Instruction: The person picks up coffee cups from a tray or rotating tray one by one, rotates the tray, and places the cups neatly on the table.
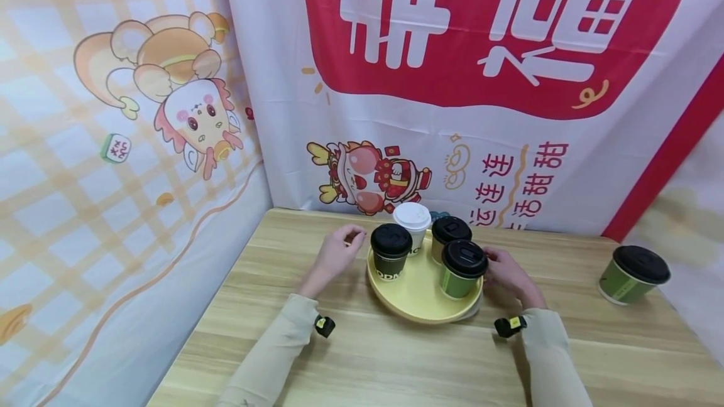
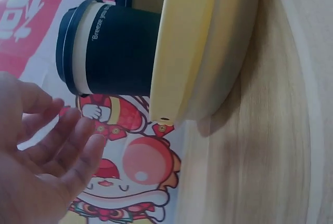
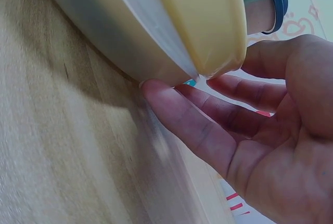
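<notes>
A round yellow tray (image 1: pixel 421 297) stands on the table over a paler lower base (image 3: pixel 96 21). Several lidded paper cups stand upright on it: a dark cup (image 1: pixel 390 253) at left, a white cup (image 1: pixel 413 222) behind, a tan cup (image 1: pixel 447 237) and a green cup (image 1: pixel 462 272) at right. With its fingers at the rim, my right hand (image 1: pixel 509 275) holds the tray's right side; the fingertips also reach the base in the right wrist view. Just left of the dark cup, my left hand (image 1: pixel 336 253) hovers with loosely bent fingers, apart from cup and tray, holding nothing.
Another green cup (image 1: pixel 632 275) with a black lid stands on the wooden table (image 1: pixel 396 363) at the far right. A printed cloth (image 1: pixel 271 80) hangs behind the table's back edge, and a checked one (image 1: pixel 113 206) hangs along the left.
</notes>
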`<action>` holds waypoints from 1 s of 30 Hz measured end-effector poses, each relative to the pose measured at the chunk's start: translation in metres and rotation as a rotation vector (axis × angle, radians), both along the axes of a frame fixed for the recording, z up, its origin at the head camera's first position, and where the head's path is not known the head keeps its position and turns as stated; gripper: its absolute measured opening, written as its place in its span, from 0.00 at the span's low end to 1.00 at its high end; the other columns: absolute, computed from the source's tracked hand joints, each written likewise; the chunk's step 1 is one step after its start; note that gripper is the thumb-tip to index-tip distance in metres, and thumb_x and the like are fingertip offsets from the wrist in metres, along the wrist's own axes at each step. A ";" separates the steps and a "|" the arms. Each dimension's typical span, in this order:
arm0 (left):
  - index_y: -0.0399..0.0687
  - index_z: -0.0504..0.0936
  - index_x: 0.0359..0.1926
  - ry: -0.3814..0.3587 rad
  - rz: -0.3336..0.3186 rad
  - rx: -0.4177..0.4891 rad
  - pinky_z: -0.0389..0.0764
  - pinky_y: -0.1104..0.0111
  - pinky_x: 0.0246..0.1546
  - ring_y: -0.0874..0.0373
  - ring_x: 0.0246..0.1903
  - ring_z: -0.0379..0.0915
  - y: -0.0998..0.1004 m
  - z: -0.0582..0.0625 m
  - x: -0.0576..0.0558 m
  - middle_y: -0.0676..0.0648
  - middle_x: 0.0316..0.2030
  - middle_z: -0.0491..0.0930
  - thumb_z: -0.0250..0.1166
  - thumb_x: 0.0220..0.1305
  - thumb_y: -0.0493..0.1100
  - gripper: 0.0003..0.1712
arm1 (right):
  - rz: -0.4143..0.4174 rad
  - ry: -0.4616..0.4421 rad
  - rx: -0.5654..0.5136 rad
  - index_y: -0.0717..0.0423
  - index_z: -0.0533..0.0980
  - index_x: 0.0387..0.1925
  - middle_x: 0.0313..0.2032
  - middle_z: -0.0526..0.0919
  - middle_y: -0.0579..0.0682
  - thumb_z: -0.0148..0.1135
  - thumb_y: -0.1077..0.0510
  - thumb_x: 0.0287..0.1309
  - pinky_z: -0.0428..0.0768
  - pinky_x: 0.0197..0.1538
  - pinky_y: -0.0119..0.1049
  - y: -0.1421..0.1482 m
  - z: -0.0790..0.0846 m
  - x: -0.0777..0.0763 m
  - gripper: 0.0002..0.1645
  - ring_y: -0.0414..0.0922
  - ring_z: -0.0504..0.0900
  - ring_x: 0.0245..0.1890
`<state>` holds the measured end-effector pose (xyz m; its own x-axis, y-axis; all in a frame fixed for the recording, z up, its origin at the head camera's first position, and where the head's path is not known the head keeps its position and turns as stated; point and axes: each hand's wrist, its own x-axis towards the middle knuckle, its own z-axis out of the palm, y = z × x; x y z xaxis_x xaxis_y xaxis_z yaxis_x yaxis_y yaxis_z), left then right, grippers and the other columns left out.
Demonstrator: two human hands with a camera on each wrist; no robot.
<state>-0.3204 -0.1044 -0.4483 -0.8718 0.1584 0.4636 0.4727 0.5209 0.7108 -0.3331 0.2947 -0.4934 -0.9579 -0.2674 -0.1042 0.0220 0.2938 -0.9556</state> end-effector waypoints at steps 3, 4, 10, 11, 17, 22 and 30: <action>0.44 0.81 0.42 -0.065 0.022 0.021 0.79 0.71 0.34 0.61 0.32 0.76 -0.002 -0.003 -0.005 0.51 0.33 0.81 0.60 0.62 0.43 0.10 | -0.004 0.000 0.004 0.68 0.67 0.51 0.39 0.73 0.57 0.43 0.63 0.64 0.81 0.37 0.48 0.000 -0.001 -0.001 0.17 0.46 0.77 0.34; 0.44 0.80 0.42 -0.084 0.029 0.019 0.79 0.71 0.35 0.60 0.33 0.77 -0.002 -0.004 -0.007 0.50 0.34 0.81 0.61 0.62 0.43 0.10 | -0.001 0.003 0.007 0.68 0.67 0.51 0.39 0.73 0.57 0.43 0.63 0.64 0.81 0.37 0.48 0.000 -0.001 -0.001 0.17 0.46 0.77 0.34; 0.42 0.77 0.47 -0.178 0.034 0.012 0.80 0.67 0.39 0.55 0.37 0.78 -0.001 -0.010 -0.014 0.46 0.40 0.81 0.60 0.61 0.41 0.14 | 0.000 0.000 0.004 0.68 0.67 0.49 0.37 0.74 0.56 0.44 0.63 0.64 0.81 0.36 0.47 0.001 -0.003 -0.002 0.15 0.47 0.78 0.33; 0.42 0.77 0.48 -0.194 0.030 0.010 0.80 0.67 0.40 0.55 0.38 0.78 -0.001 -0.012 -0.015 0.45 0.41 0.81 0.60 0.62 0.41 0.15 | -0.002 0.000 0.004 0.68 0.67 0.49 0.37 0.74 0.55 0.44 0.63 0.64 0.82 0.35 0.46 0.001 -0.003 -0.001 0.15 0.46 0.78 0.32; 0.42 0.74 0.53 -0.297 0.013 0.008 0.79 0.65 0.43 0.51 0.44 0.78 0.001 -0.027 -0.022 0.42 0.46 0.80 0.60 0.62 0.44 0.20 | -0.006 0.023 0.023 0.67 0.67 0.48 0.36 0.73 0.55 0.44 0.64 0.62 0.82 0.34 0.46 0.001 -0.001 0.000 0.15 0.46 0.77 0.31; 0.46 0.75 0.54 -0.418 -0.022 0.118 0.81 0.67 0.39 0.53 0.45 0.77 0.006 -0.039 -0.029 0.43 0.47 0.79 0.60 0.63 0.47 0.19 | -0.012 0.023 0.035 0.66 0.68 0.48 0.37 0.74 0.55 0.45 0.63 0.62 0.82 0.35 0.46 0.002 -0.001 -0.002 0.14 0.46 0.78 0.32; 0.49 0.79 0.50 -0.503 -0.024 0.258 0.80 0.67 0.36 0.55 0.42 0.77 0.015 -0.047 -0.032 0.44 0.46 0.79 0.58 0.64 0.45 0.14 | -0.010 0.028 0.030 0.66 0.68 0.48 0.36 0.74 0.55 0.46 0.63 0.62 0.82 0.34 0.46 0.002 -0.003 -0.002 0.14 0.46 0.78 0.32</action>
